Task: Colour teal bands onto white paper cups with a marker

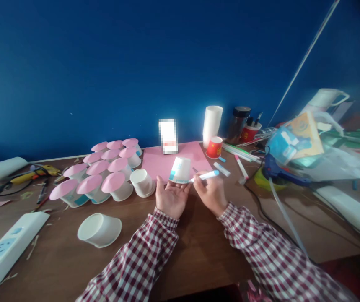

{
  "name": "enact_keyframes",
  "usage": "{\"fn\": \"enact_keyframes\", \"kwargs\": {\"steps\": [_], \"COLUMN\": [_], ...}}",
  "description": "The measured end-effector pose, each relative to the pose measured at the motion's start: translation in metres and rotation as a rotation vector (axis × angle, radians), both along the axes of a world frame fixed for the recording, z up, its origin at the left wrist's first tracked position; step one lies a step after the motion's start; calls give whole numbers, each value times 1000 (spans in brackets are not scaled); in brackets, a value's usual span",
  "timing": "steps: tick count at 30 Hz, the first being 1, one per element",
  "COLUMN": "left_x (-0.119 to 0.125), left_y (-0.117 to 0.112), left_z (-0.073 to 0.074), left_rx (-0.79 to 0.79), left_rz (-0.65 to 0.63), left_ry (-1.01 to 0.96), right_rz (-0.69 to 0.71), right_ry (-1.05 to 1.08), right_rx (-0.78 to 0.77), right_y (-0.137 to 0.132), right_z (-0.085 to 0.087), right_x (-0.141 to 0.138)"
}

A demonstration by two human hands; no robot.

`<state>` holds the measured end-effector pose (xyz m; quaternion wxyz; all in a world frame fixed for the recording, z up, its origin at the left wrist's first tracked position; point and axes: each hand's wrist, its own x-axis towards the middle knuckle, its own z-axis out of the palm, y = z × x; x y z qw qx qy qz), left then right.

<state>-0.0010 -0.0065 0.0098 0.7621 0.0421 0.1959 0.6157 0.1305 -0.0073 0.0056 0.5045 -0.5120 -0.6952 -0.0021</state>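
Note:
My left hand (172,198) is palm up, its fingers under a white paper cup (181,168) with blue print. The cup is upside down and slightly tilted, and the fingers carry its lower edge. In my right hand (211,195) is a white marker (204,175) with a light blue end, pinched like a pen, its other end close to the cup's lower right side. Behind the cup lies a pink paper sheet (154,157). To the left of my left hand stands another white paper cup (142,181), upside down.
Several cups topped with pink cones (96,167) stand on the left. A paper cup (99,230) lies near a power strip (10,247). At the back are a blurred phone-like screen (168,136), stacked cups (213,121) and a red cup (214,147). A blue glue gun (283,172) lies right.

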Motion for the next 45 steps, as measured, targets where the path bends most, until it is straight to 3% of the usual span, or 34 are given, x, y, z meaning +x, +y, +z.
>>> {"fn": "enact_keyframes", "kwargs": {"steps": [9, 13, 16, 21, 29, 34, 37, 40, 45], "left_x": [-1, -4, -4, 0, 12, 12, 13, 11, 6], "left_y": [2, 0, -1, -5, -11, -10, -8, -5, 0], "left_z": [-3, -5, -2, 1, -2, -7, -11, -13, -14], "left_rx": [-27, 34, 77, 127, 298, 329, 321, 291, 195], "left_rz": [-13, -100, -187, -299, -232, -160, -127, -172, -191], "left_ry": [29, 20, 20, 154, 321, 316, 340, 344, 378], "right_rz": [83, 44, 90, 78, -15, 60, 90, 106, 33], "right_ry": [275, 325, 381, 453, 426, 497, 567, 568, 453], "right_rx": [11, 23, -20, -104, -61, -141, -178, -181, -30], "right_y": [1, 9, 14, 17, 17, 13, 12, 13, 15], "right_z": [7, 6, 4, 1, 8, 10, 9, 7, 8], "right_x": [2, 4, 7, 9, 9, 8, 8, 6, 6]}}
